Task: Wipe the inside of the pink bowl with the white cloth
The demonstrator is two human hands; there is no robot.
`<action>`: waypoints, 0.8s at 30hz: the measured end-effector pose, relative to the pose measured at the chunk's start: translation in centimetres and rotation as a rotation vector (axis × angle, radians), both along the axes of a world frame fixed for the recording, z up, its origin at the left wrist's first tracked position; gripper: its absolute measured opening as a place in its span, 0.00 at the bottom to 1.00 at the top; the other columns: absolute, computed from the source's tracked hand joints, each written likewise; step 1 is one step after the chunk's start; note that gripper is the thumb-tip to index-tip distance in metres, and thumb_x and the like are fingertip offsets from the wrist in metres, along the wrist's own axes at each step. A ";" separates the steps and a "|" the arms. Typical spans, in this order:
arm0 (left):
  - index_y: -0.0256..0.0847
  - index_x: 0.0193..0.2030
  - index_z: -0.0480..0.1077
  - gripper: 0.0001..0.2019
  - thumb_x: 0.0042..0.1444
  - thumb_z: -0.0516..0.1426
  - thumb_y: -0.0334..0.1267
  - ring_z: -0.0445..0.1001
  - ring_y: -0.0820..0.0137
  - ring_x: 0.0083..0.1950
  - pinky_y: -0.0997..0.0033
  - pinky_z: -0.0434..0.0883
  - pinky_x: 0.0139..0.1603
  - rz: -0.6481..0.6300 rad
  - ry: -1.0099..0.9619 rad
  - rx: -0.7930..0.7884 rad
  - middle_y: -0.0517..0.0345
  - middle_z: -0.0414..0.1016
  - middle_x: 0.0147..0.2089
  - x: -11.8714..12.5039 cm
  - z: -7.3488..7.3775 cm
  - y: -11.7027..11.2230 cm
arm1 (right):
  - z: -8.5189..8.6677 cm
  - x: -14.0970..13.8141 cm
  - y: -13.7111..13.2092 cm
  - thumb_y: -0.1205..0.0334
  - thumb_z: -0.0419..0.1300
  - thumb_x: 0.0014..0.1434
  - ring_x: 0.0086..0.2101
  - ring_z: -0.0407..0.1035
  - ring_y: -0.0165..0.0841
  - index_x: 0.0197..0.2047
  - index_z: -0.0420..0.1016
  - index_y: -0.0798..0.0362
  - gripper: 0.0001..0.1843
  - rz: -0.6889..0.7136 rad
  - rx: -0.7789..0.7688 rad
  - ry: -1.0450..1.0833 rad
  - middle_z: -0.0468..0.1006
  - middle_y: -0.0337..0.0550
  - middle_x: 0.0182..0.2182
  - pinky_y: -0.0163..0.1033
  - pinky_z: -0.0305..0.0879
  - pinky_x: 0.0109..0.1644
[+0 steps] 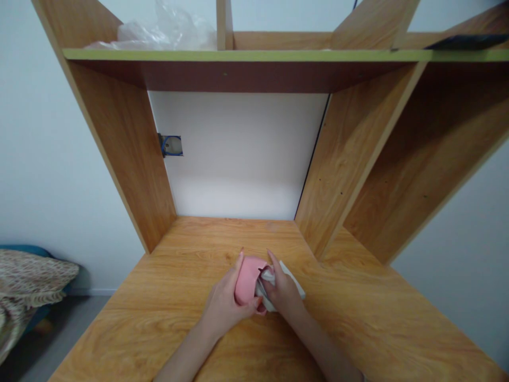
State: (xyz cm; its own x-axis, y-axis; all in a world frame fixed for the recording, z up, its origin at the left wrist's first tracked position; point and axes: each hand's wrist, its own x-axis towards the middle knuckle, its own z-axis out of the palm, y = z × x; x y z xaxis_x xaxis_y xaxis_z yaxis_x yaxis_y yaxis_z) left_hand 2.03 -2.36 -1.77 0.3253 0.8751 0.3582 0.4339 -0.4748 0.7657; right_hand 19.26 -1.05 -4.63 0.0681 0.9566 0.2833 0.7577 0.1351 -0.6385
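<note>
A pink rounded cup (247,280) lies tipped over the desk with its mouth facing right. Its rim looks uneven, with a dark notch on the upper side. My left hand (226,301) is wrapped around the cup from the left, thumb near the lower rim. At the mouth, my right hand (285,291) holds a white cloth or tissue (293,278), with the thumb and some of the cloth inside the opening. Part of the cloth spreads out behind the right hand. The cup's inside is mostly hidden by fingers and cloth.
The wooden desk (175,276) runs beneath both hands. Behind it rise wooden shelf panels (119,148) and a white back board (246,154) with a socket cutout (172,145). Crumpled clear plastic (170,32) lies on the upper shelf. A fringed beige throw (32,278) is at left.
</note>
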 end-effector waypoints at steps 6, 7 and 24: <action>0.40 0.65 0.30 0.52 0.42 0.62 0.47 0.68 0.60 0.50 0.60 0.65 0.50 -0.025 -0.334 -0.155 0.44 0.63 0.54 0.8 -1.5 0.7 | -0.1 0.0 0.2 0.62 0.48 0.52 0.30 0.71 0.37 0.61 0.49 0.56 0.32 -0.123 0.079 0.268 0.75 0.42 0.29 0.39 0.65 0.34; 0.41 0.65 0.30 0.54 0.40 0.63 0.47 0.68 0.60 0.49 0.60 0.66 0.49 -0.036 -0.364 -0.170 0.44 0.63 0.53 1.1 -1.7 0.7 | -0.1 -0.1 0.3 0.61 0.49 0.52 0.33 0.71 0.38 0.60 0.51 0.55 0.32 -0.135 0.119 0.331 0.75 0.44 0.33 0.41 0.65 0.37; 0.37 0.48 0.53 0.25 0.46 0.59 0.41 0.70 0.67 0.39 0.65 0.68 0.40 0.079 -0.225 -0.145 0.53 0.69 0.40 2.4 -1.3 -0.7 | 1.3 -1.2 0.5 0.58 0.56 0.44 0.43 0.68 0.38 0.60 0.47 0.60 0.41 -0.144 0.091 0.580 0.72 0.51 0.42 0.40 0.65 0.44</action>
State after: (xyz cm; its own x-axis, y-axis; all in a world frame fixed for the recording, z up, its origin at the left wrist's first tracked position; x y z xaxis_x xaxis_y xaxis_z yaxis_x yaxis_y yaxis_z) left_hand 4.42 -3.03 -3.05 0.1808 0.9420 0.2826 0.2760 -0.3244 0.9047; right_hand 18.02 -0.52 -3.30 0.3633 0.8999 0.2412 0.3041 0.1301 -0.9437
